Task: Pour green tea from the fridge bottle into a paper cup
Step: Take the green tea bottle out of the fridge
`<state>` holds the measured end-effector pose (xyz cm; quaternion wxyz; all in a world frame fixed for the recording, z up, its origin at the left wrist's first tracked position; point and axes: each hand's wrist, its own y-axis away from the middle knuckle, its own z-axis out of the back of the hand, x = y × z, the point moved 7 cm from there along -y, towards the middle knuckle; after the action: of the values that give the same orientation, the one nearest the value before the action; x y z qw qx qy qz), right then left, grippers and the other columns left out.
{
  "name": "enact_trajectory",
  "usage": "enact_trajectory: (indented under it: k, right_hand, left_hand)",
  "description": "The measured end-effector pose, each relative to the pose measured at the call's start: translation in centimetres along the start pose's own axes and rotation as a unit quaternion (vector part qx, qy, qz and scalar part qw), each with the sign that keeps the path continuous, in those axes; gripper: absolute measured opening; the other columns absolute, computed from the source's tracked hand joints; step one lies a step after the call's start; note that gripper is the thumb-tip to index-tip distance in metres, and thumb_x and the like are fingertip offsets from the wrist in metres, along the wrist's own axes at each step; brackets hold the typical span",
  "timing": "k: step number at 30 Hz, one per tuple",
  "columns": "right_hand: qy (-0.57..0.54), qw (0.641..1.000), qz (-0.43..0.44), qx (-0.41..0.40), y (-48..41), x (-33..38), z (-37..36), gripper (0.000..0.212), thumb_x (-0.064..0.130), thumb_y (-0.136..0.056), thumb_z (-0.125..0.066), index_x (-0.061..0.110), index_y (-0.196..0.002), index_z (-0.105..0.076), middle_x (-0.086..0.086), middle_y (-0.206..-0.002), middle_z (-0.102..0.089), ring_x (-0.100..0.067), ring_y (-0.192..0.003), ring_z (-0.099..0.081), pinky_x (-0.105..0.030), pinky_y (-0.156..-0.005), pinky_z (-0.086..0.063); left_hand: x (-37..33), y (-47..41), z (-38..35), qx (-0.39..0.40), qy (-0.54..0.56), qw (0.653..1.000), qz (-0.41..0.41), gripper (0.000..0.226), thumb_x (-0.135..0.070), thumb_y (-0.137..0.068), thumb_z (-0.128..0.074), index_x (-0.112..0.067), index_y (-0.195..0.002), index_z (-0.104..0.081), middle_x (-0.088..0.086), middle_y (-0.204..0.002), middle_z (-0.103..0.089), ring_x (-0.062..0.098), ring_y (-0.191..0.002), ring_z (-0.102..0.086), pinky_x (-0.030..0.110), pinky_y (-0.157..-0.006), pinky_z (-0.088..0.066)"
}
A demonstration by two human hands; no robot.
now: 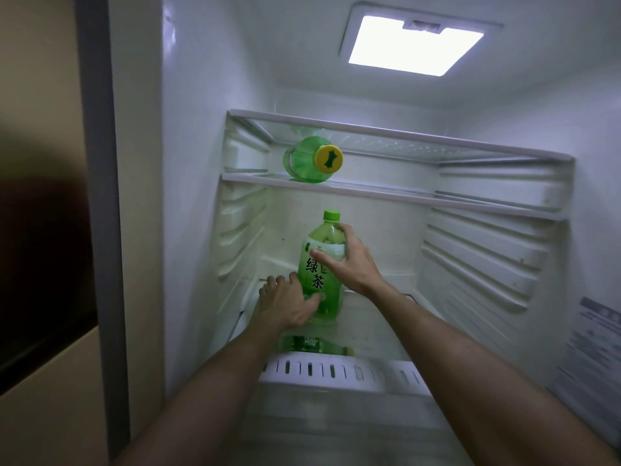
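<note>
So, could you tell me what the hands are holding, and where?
Both hold the upright green tea bottle: the right hand grips its shoulder, just under the neck, and the left hand grips its lower body.

A: Room round the green tea bottle?
B: Open on its right, across to the ribbed right wall. Tight on its left, left hand filling the gap toward the ribbed left wall.
A: Overhead?
B: Gap above the cap, then glass shelf. Yellow-capped bottle lying on its left part.
A: Front?
B: Slotted drawer rim low, dark bottle lying just behind.
</note>
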<state>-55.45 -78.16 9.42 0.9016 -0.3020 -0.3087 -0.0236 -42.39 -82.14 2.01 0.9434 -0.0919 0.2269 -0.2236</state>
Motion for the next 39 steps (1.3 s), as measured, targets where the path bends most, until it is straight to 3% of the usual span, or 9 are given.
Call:
enact_trajectory:
  k: [4, 7, 9, 13, 17, 21, 25, 36, 39]
  right_hand:
    - [0.006, 1.000, 0.004, -0.025, 1.5, 0.6, 1.4, 0.085, 0.066, -0.076, -0.065, 0.028, -0.143, -0.029, -0.007, -0.130, -0.052, -0.022, -0.112, -0.054, -0.047, -0.094, -0.050]
    - [-0.002, 0.998, -0.006, -0.055, 2.6, 1.1, 3.2, 0.085, 0.070, -0.074, -0.062, 0.027, -0.141, -0.031, -0.007, -0.127, -0.054, -0.022, -0.110, -0.057, -0.049, -0.091, -0.053]
    - [-0.004, 0.997, -0.007, -0.075, 3.4, 1.7, 4.4, 0.083, 0.069, -0.074, -0.063, 0.026, -0.139, -0.034, -0.007, -0.125, -0.056, -0.022, -0.108, -0.058, -0.048, -0.090, -0.053]
    - [-0.015, 0.995, 0.005, -0.097, 5.6, 3.5, 6.4, 0.082, 0.069, -0.075, -0.063, 0.021, -0.137, -0.039, -0.009, -0.122, -0.059, -0.024, -0.106, -0.060, -0.047, -0.089, -0.054]
    - [-0.014, 0.995, 0.006, -0.098, 7.7, 5.0, 7.6, 0.089, 0.076, -0.069, -0.059, 0.021, -0.137, -0.038, -0.010, -0.118, -0.061, -0.026, -0.099, -0.063, -0.048, -0.082, -0.057]
    - [-0.012, 0.997, -0.006, -0.078, 10.1, 6.3, 8.4, 0.086, 0.078, -0.067, -0.058, 0.030, -0.134, -0.035, -0.007, -0.118, -0.060, -0.025, -0.100, -0.062, -0.048, -0.083, -0.055]
    - [-0.012, 0.997, 0.007, -0.077, 13.1, 7.7, 9.1, 0.078, 0.068, -0.075, -0.063, 0.028, -0.136, -0.035, -0.008, -0.120, -0.057, -0.025, -0.104, -0.059, -0.047, -0.087, -0.054]
    - [-0.047, 0.996, 0.032, -0.063, 21.7, 12.0, 10.3, 0.077, 0.062, -0.078, -0.066, 0.023, -0.138, -0.038, -0.008, -0.121, -0.058, -0.023, -0.102, -0.057, -0.038, -0.084, -0.050]
    - [-0.049, 0.996, 0.038, -0.061, 23.7, 13.2, 10.6, 0.074, 0.059, -0.080, -0.067, 0.023, -0.137, -0.038, -0.008, -0.119, -0.058, -0.020, -0.096, -0.055, -0.033, -0.079, -0.047]
  left_hand:
    - [-0.4, 1.0, -0.2, 0.021, 0.125, 0.992, 0.029, 0.045, -0.053, -0.093, -0.034, -0.016, -0.111, -0.051, 0.016, -0.118, -0.057, 0.032, -0.110, -0.051, 0.048, -0.098, -0.042]
    - [-1.4, 1.4, 0.6, 0.024, 0.298, 0.953, 0.044, 0.044, -0.044, -0.100, -0.025, -0.015, -0.100, -0.058, 0.008, -0.103, -0.064, 0.020, -0.086, -0.059, 0.035, -0.081, -0.049]
    - [-2.1, 2.3, 1.2, 0.047, 0.390, 0.917, 0.075, 0.041, -0.037, -0.103, -0.023, -0.016, -0.100, -0.059, 0.003, -0.092, -0.061, 0.014, -0.079, -0.056, 0.025, -0.068, -0.044]
    - [-4.0, 5.2, 1.4, 0.148, 0.519, 0.830, 0.143, 0.048, -0.042, -0.101, -0.023, -0.013, -0.098, -0.060, 0.011, -0.098, -0.064, 0.032, -0.097, -0.059, 0.043, -0.096, -0.046]
    - [-5.5, 8.6, 2.9, 0.179, 0.574, 0.781, 0.166, 0.045, -0.036, -0.098, -0.032, -0.008, -0.077, -0.061, 0.013, -0.081, -0.061, 0.030, -0.080, -0.057, 0.037, -0.080, -0.048]
    - [-5.6, 12.4, 4.1, 0.164, 0.577, 0.776, 0.195, 0.043, -0.038, -0.095, -0.033, -0.006, -0.086, -0.060, 0.017, -0.095, -0.061, 0.036, -0.100, -0.056, 0.048, -0.097, -0.046]
    - [-6.1, 16.5, 5.2, 0.141, 0.572, 0.780, 0.212, 0.049, -0.034, -0.098, -0.025, -0.006, -0.078, -0.060, 0.016, -0.082, -0.060, 0.031, -0.079, -0.055, 0.042, -0.090, -0.044]
    - [-6.3, 27.7, 7.8, 0.089, 0.561, 0.786, 0.246, 0.051, -0.035, -0.097, -0.022, -0.010, -0.077, -0.061, 0.015, -0.081, -0.061, 0.031, -0.079, -0.055, 0.052, -0.103, -0.040]
    - [-6.2, 30.3, 8.5, 0.093, 0.551, 0.792, 0.246, 0.049, -0.030, -0.097, -0.023, -0.008, -0.072, -0.059, 0.015, -0.073, -0.062, 0.030, -0.074, -0.054, 0.043, -0.089, -0.047]
